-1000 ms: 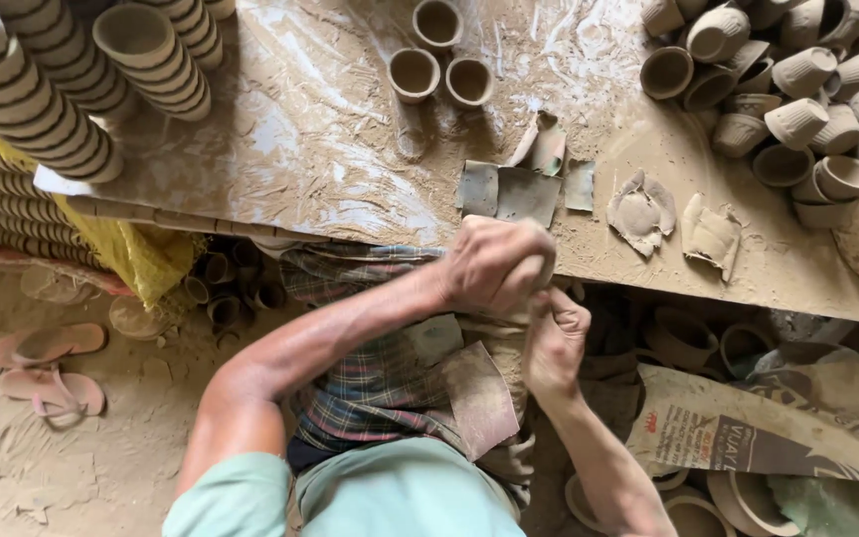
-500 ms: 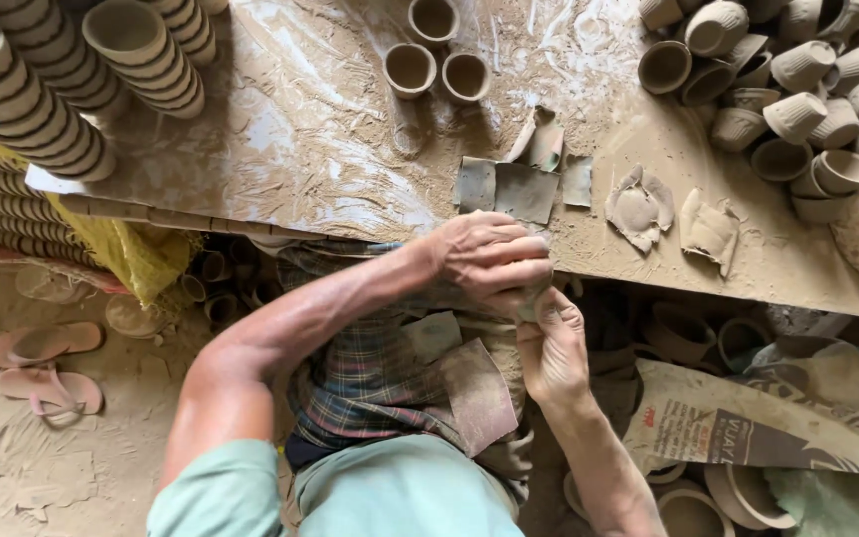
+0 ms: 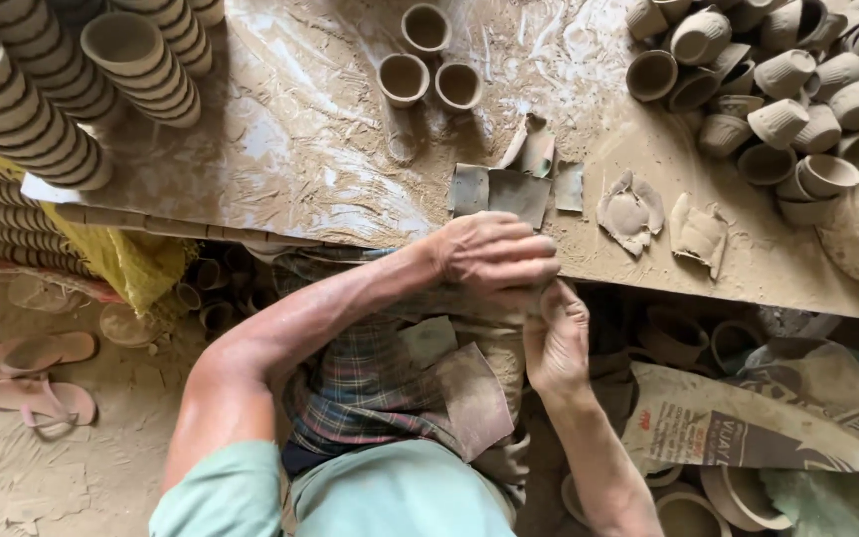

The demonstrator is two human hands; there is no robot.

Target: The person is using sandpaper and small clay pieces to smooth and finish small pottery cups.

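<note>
At far left, stacked clay cups [image 3: 12,109] lie nested in long columns on the counter [image 3: 280,149]; the open top cups look empty. Three single cups [image 3: 428,62] stand at far centre, also empty. The left hand [image 3: 494,257] is cupped over a clay piece [image 3: 541,290] at the near counter edge, above the lap; its fingers are closed around the piece. The right hand [image 3: 554,338] rises from below, fingers pressed against the same piece. The piece is mostly hidden, so its form cannot be determined. The step in hand appears to be shaping by hand; the next move likely calls for steady, even pressure. At far right, a heap of loose cups [image 3: 777,89] lies tumbled, all empty.
</note>
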